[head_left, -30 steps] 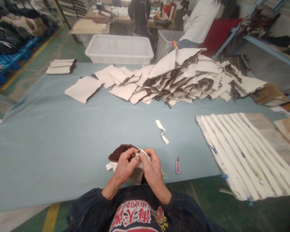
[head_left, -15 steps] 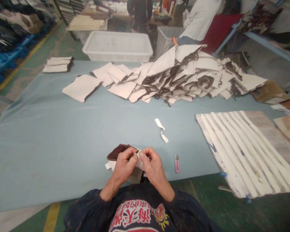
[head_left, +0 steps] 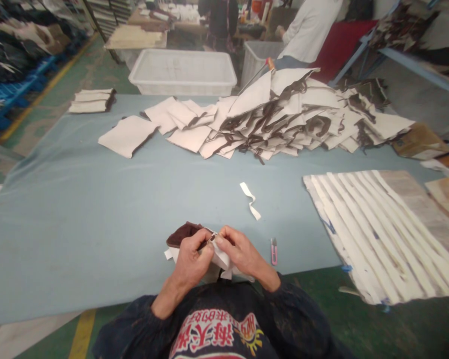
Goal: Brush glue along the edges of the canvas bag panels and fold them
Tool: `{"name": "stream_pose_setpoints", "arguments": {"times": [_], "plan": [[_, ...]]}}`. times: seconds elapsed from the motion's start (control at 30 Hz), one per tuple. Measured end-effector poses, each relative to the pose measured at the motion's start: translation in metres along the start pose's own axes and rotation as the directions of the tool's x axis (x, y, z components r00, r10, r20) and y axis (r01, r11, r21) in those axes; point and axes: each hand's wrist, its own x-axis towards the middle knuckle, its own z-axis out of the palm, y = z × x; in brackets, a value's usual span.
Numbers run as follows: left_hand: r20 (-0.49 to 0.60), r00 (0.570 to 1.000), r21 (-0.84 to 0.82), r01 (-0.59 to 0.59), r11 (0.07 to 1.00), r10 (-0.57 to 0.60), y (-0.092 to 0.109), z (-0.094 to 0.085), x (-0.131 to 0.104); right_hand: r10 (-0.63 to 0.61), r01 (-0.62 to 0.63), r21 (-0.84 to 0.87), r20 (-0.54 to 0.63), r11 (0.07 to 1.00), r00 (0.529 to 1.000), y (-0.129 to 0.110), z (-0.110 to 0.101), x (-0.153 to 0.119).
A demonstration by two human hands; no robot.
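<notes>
You have the cloth pouch (head_left: pixel 182 234) at the near edge of the counter (head_left: pixel 115 224), its rim pinched in the fingers of both your left hand (head_left: pixel 190 257) and your right hand (head_left: pixel 245 253), the fingertips almost meeting. Its brown-lined mouth opens out beyond your left hand, the nearer one to that end, and the rim slants from there down toward your right (the pink snips (head_left: pixel 274 253) lie apart, just past your right hand).
</notes>
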Motion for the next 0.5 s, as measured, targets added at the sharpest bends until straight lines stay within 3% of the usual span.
{"name": "stream_pose_setpoints", "arguments": {"times": [0.1, 0.2, 0.33, 0.5], "plan": [[0.062, 0.998, -0.063, 0.024, 0.998, -0.020, 0.007, -0.002, -0.002, -0.087, 0.071, 0.107, 0.156, 0.992, 0.984, -0.003, -0.008, 0.003], [0.095, 0.994, -0.183, 0.078, 0.980, -0.062, 0.011, -0.003, -0.005, -0.125, 0.086, 0.209, 0.183, 0.974, 0.975, -0.009, -0.004, 0.001], [0.045, 0.992, -0.275, 0.124, 0.953, -0.115, 0.011, -0.001, -0.004, -0.153, 0.135, 0.189, 0.086, 0.973, 0.984, -0.016, 0.009, -0.001], [0.048, 0.972, -0.403, 0.229, 0.886, -0.230, 0.006, 0.003, 0.003, -0.224, 0.221, -0.041, -0.074, 0.974, 0.972, -0.011, 0.016, -0.001]]}}
